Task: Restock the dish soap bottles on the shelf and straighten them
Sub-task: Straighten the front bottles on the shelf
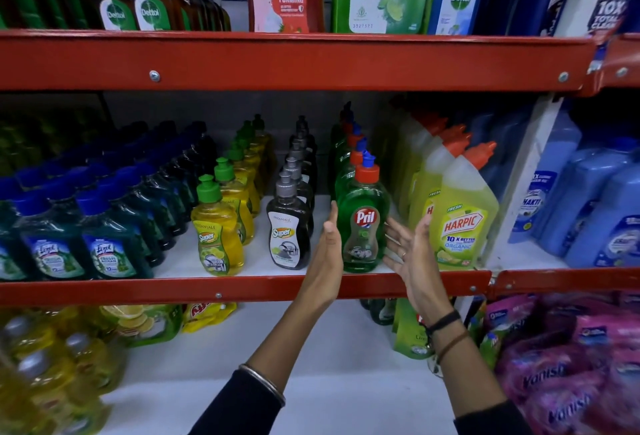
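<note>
A green Pril dish soap bottle (362,226) with a red cap stands upright at the front of its row on the middle shelf (242,287). More Pril bottles line up behind it. My left hand (329,244) is flat against the bottle's left side, fingers straight. My right hand (408,247) is spread open just right of the bottle, a small gap between palm and bottle. To the left stand a row of black Super bottles (289,230) and a row of yellow Super bottles (218,233).
Yellow Harpic bottles (460,216) crowd the right of the Pril row. Dark green Lizol bottles (107,237) fill the shelf's left. The red upper shelf beam (277,60) hangs overhead. Pink Vanish pouches (568,365) and yellow bottles sit on the lower shelf.
</note>
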Action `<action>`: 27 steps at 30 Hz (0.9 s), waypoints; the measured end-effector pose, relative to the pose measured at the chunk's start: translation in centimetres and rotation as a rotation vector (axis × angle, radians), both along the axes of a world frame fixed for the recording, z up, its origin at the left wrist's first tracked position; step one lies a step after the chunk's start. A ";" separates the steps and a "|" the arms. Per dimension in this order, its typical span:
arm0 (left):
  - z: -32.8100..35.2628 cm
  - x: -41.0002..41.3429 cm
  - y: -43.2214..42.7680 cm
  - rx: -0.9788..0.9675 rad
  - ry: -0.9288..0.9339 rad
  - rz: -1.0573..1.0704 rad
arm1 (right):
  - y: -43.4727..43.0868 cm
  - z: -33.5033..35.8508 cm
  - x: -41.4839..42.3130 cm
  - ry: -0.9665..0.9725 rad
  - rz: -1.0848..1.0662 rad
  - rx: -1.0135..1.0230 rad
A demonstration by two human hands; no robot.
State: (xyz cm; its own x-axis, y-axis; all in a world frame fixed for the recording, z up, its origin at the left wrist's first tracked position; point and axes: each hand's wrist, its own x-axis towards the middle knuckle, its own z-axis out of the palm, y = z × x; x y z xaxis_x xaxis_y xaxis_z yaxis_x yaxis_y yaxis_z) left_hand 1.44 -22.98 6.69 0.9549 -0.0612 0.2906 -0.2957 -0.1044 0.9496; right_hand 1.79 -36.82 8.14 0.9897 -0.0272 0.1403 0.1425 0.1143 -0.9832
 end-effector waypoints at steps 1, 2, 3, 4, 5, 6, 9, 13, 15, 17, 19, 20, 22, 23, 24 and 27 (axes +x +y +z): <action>-0.1 0.1 0.1 -0.009 0.007 -0.004 | -0.1 -0.1 0.0 0.001 0.001 -0.001; -0.1 0.1 0.2 -0.021 0.013 -0.011 | -0.1 0.0 -0.1 0.006 0.004 -0.006; -0.2 0.2 0.2 -0.027 0.016 -0.014 | -0.1 0.0 -0.1 0.013 0.006 -0.015; -0.2 0.3 0.3 -0.026 0.016 -0.013 | 0.0 0.1 -0.1 0.016 0.001 -0.022; -0.2 0.3 0.3 -0.017 0.013 -0.009 | 0.0 0.2 -0.2 0.013 -0.004 -0.028; -0.1 0.3 0.4 -0.002 0.011 -0.002 | 0.1 0.4 -0.3 0.006 -0.009 -0.042; -0.2 0.3 0.5 0.056 -0.011 0.018 | 0.3 0.4 -0.3 -0.003 -0.008 -0.079; -0.8 -1.9 0.6 -0.003 -0.216 0.216 | 1.6 -1.6 -1.1 -0.236 -0.340 -0.072; -1.1 -3.0 1.7 -0.129 -0.397 0.442 | 3.5 -2.7 -2.2 -0.432 -0.482 -0.043; -0.7 -3.2 3.6 -0.161 -0.479 0.556 | 6.3 -3.3 -3.2 -0.482 -0.341 -0.035; 0.1 -2.5 5.6 -0.136 -0.404 0.543 | 9.3 -3.5 -3.6 -0.401 -0.117 -0.007; 0.4 -1.9 6.5 -0.151 -0.335 0.485 | 10.4 -3.6 -3.3 -0.347 -0.039 -0.001; 0.4 -0.4 8.0 -0.192 -0.207 0.331 | 12.2 -3.4 -2.4 -0.251 0.020 0.006; 0.4 0.2 8.6 -0.193 -0.161 0.266 | 12.7 -3.1 -1.9 -0.214 0.023 0.018; 0.4 0.6 9.0 -0.182 -0.120 0.210 | 13.0 -2.9 -1.3 -0.179 0.029 0.039; 0.0 0.8 9.9 -0.114 -0.041 0.131 | 13.2 -1.9 -0.3 -0.132 0.082 0.108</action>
